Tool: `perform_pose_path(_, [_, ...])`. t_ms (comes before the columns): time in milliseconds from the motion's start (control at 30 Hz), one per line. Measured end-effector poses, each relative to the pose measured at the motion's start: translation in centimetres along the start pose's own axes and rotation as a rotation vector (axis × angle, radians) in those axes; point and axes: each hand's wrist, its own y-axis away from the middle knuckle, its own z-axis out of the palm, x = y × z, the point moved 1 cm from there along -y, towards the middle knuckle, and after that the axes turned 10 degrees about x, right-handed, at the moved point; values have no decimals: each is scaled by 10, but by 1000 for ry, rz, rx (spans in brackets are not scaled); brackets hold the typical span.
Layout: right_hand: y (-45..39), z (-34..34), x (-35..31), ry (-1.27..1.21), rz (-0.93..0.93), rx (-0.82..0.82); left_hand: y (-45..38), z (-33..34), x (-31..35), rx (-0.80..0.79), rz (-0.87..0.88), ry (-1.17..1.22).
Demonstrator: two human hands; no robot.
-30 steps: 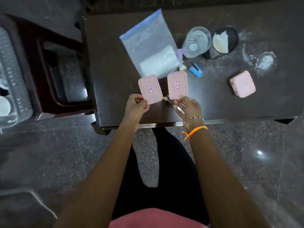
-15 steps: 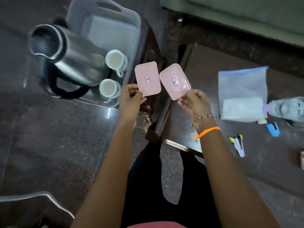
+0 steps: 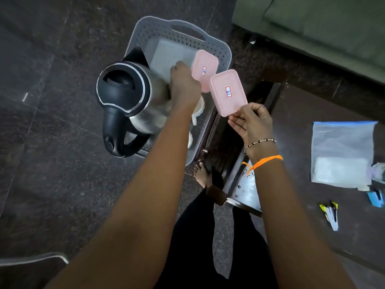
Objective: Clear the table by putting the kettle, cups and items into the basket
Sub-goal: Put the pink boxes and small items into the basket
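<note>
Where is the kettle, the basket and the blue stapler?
kettle (image 3: pixel 123 88): head view, on its black lid.
basket (image 3: pixel 226 53): head view, on its grey perforated rim.
blue stapler (image 3: pixel 376 198): head view, on its blue body.

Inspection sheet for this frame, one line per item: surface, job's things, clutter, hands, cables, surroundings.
Surface: dark table at right, partly in view.
Job's things: grey basket holds the steel kettle and white cups, largely hidden by the arm.
Clutter: zip bag, blue stapler and yellow-tipped clips lie on the table.
Hands: left hand holds one pink lidded box over the basket; right hand pinches a second pink box by its corner.
Cables: nothing seen.
Surroundings: dark stone floor, green sofa, a bare foot.
</note>
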Motion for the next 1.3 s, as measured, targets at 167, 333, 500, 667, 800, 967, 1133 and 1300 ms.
perform_pose_path(167, [-7, 19, -5, 6, -2, 29, -15, 16, 1, -149, -23, -142])
perform_pose_path(333, [-13, 45, -11, -22, 25, 17, -20, 23, -1, -203, -16, -201])
perform_pose_path(500, [-17, 74, -11, -1, 90, -2, -26, 20, -1, -264, -227, 214])
perform_pose_path(667, [-14, 92, -3, 22, 188, -32, -22, 16, -6, -315, -154, 305])
perform_pose_path(800, [-13, 83, -7, -28, 286, -106, -15, 18, -11, -332, -25, 240])
perform_pose_path(967, [-4, 48, -7, -28, 154, -27, 13, 4, -3, -73, 37, 315])
perform_pose_path(1133, [8, -13, -4, -70, 115, -48, 86, 6, 2, -120, -51, 464])
perform_pose_path(1300, [6, -101, 3, -62, 100, -22, 172, 44, 16, -367, -92, 415])
